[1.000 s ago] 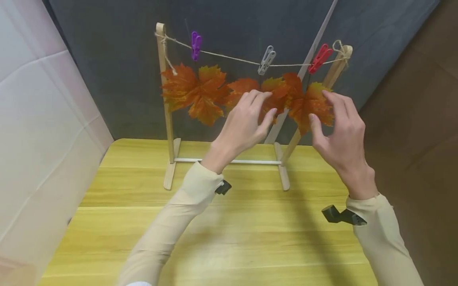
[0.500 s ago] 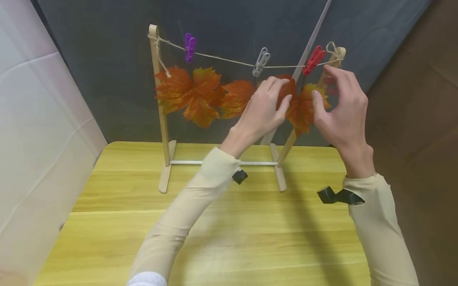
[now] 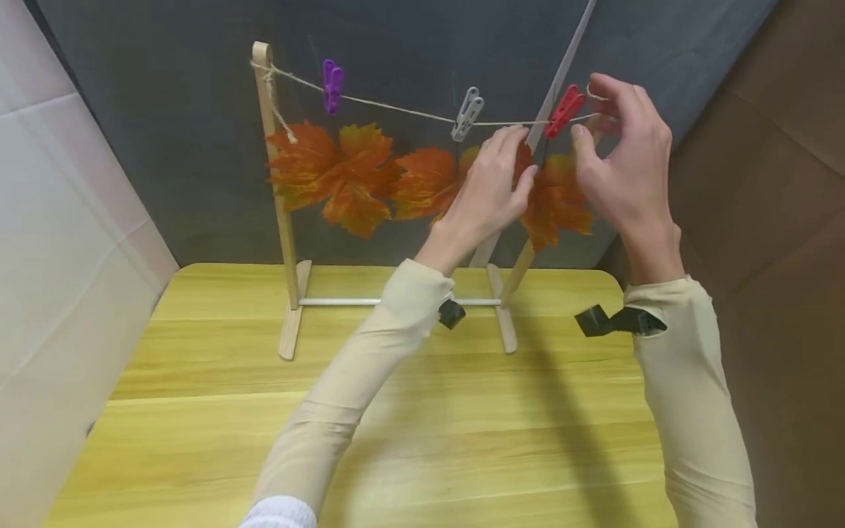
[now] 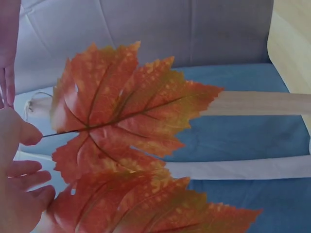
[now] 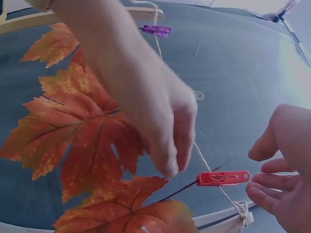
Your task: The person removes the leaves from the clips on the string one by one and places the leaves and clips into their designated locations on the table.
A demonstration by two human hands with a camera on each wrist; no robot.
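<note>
An orange-red maple leaf hangs by its dark stem from a red clothespin on a twine line. My right hand is at the line's right end, just right of that clothespin, thumb and fingers apart. In the right wrist view its fingertips come up to the clothespin's end. My left hand is in front of the middle leaf, thumb apart from loosely bent fingers, its tips below the line near the grey clothespin. It hides part of two leaves.
A third leaf hangs under a purple clothespin at the left. The line spans two wooden posts joined by a white rod, standing on a wood-grain table. Dark cloth hangs behind.
My right hand has risen from beside the right leaf to the line beside the red clothespin. My left hand has shifted right and up. The whole view has slid slightly.
</note>
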